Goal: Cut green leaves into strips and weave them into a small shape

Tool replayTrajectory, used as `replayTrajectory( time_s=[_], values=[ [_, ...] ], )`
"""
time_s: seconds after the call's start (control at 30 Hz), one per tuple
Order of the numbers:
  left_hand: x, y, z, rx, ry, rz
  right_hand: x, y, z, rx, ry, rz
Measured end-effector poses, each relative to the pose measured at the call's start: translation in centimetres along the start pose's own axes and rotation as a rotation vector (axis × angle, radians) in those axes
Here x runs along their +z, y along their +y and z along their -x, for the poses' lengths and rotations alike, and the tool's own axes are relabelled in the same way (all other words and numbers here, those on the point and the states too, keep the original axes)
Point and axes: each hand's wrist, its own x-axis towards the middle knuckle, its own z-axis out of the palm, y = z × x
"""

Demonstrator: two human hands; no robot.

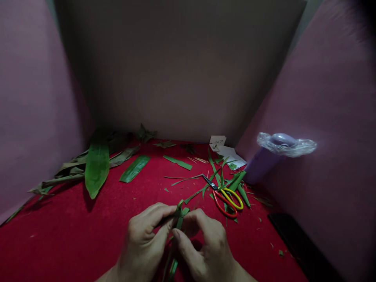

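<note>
Between my two hands is a folded strip of green leaf [179, 221], with small loops at its top and long ends hanging down toward me. My left hand [148, 233] pinches it from the left, thumb and forefinger closed at the upper folds. From the other side my right hand [205, 239] grips the same strip, its thumb and bent forefinger close together. The fingers hide part of the folds. Just beyond my right hand lie scissors [221, 194] with one red and one yellow handle, resting on leaf scraps.
Broad green leaf [97, 168] and dry leaves [66, 172] lie at the left on red cloth [73, 239]. Cut leaf pieces [135, 168] sit further back. White papers [232, 154], a purple container with clear plastic [264, 162] and a dark flat object [296, 239] are at the right.
</note>
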Motion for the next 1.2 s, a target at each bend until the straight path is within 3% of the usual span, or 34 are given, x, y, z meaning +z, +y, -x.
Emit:
replayTrajectory(
  time_s=[0.17,0.43,0.63,0.9,1.2],
  values=[
    [0.0,-0.3,0.1,-0.046,-0.005,0.011,0.2,-0.1,0.3,0.048,-0.015,-0.08],
    [0.2,-0.2,0.1,-0.096,-0.065,-0.038,0.8,0.2,0.5,0.024,0.013,-0.024],
    [0.1,0.0,-0.3,0.005,0.04,-0.099,0.7,0.4,0.4,0.019,0.008,0.028],
    [0.5,0.2,0.0,-0.11,0.034,-0.076,1.3,0.4,0.8,-0.034,0.042,0.11],
    [0.4,-0.3,-0.1,0.112,0.092,-0.149,0.8,0.7,0.3,-0.19,0.101,0.291]
  ],
)
